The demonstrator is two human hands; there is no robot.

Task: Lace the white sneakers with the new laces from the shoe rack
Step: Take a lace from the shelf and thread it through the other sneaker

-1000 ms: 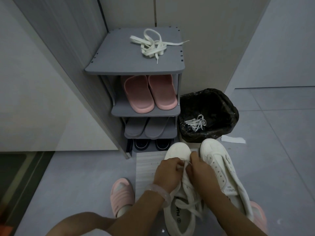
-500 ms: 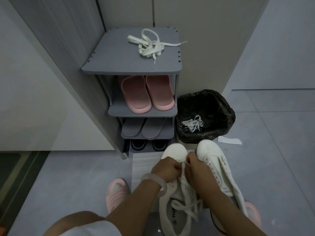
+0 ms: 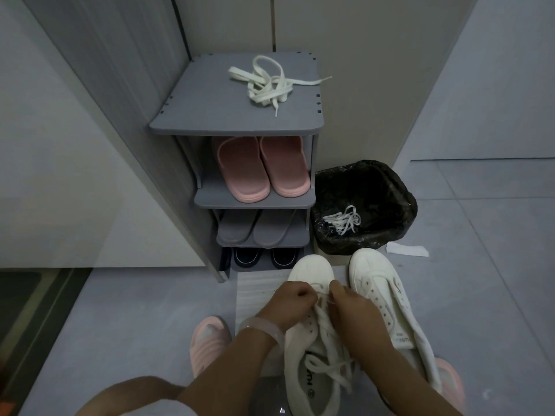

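Grey tiled floor (image 3: 126, 319), matte, with a grey plastic shoe rack (image 3: 210, 115) against the wall. Both hands work low on the left sneaker (image 3: 309, 349): left hand (image 3: 288, 304) and right hand (image 3: 354, 310) each pinch the lace (image 3: 326, 334) near the toe-end eyelets, fingers curled tight. Right sneaker (image 3: 387, 298) sits just beside it, no lace visible in it. Spare lace bundle (image 3: 267, 82) lies loose on the rack top (flat woven, cream). Likely handling: lace is light, limp, no stiffness except the tip, so grip close to the tip to feed eyelets. Sneaker upper looks soft with a smooth rubbery toe cap; probably slides unless pinned. Old laces (image 3: 342, 220) in the black-lined bin (image 3: 390, 187).
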